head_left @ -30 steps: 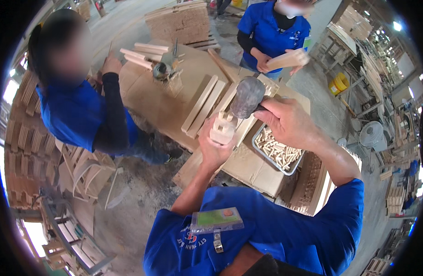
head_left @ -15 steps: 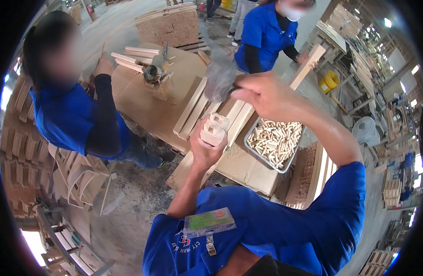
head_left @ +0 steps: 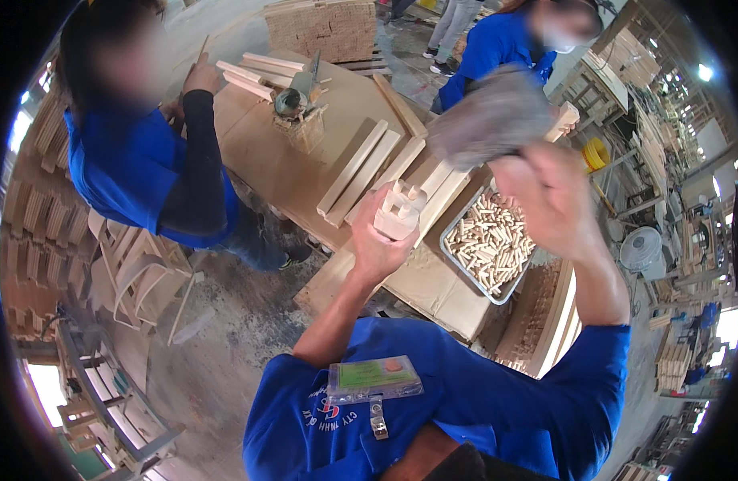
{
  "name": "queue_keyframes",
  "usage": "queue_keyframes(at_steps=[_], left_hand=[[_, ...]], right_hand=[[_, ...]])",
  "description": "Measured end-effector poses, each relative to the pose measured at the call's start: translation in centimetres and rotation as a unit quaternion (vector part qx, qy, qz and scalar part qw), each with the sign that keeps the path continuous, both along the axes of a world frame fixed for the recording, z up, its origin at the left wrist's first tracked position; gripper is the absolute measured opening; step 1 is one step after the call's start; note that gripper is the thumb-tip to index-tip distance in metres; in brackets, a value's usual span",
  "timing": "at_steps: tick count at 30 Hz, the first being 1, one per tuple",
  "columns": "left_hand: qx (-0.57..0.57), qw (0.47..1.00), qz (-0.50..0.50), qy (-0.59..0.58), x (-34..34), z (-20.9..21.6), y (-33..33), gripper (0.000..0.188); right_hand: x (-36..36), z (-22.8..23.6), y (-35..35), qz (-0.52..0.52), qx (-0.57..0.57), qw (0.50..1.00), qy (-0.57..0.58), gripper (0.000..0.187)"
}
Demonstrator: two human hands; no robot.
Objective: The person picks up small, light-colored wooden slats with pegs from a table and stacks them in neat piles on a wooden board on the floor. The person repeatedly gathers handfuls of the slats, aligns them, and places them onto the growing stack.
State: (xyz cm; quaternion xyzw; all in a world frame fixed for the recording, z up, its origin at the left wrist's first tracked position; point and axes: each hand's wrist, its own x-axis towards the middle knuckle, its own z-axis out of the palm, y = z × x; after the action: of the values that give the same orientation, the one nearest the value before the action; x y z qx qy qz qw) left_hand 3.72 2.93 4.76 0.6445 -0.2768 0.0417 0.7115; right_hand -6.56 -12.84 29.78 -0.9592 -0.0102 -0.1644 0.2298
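My left hand is wrapped round a pale wooden piece near the table's front edge. Short dowels stick up from the end of that piece. In my right hand is the handle of a mallet, its dark grey head blurred by motion. The mallet head hangs above and to the right of the wooden piece, apart from it. Just right of my left hand a metal tray holds many loose dowels.
Wooden bars lie on the cardboard-covered table, with a container on a block farther off. One co-worker stands at the left, another across the table. Stacked wood stands behind.
My right hand and the mallet have swung right, away from the wooden piece. The left hand keeps its hold, and dowels now show on the piece's end. The whole view has shifted slightly.
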Motion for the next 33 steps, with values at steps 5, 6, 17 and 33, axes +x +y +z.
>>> queue_keyframes(at_steps=[5,6,17,33], left_hand=[[-0.034,0.999,0.011,-0.017,-0.4,0.4,-0.6,0.068],[-0.008,0.999,0.016,-0.048,-0.4,0.6,-0.4,0.071],[0.015,0.999,0.023,-0.045,-0.8,0.9,-0.9,0.064],[0.024,0.999,-0.011,0.031,-0.5,0.5,-1.2,0.074]], right_hand=[[-0.2,-3.9,1.2,0.09,0.038,0.971,-0.219,0.022],[0.0,-4.7,1.2,0.089,0.025,0.981,-0.17,0.022],[-2.2,0.4,1.5,0.033,0.082,0.992,-0.093,0.022],[0.6,-6.9,1.3,0.049,-0.125,0.99,-0.04,0.03]])
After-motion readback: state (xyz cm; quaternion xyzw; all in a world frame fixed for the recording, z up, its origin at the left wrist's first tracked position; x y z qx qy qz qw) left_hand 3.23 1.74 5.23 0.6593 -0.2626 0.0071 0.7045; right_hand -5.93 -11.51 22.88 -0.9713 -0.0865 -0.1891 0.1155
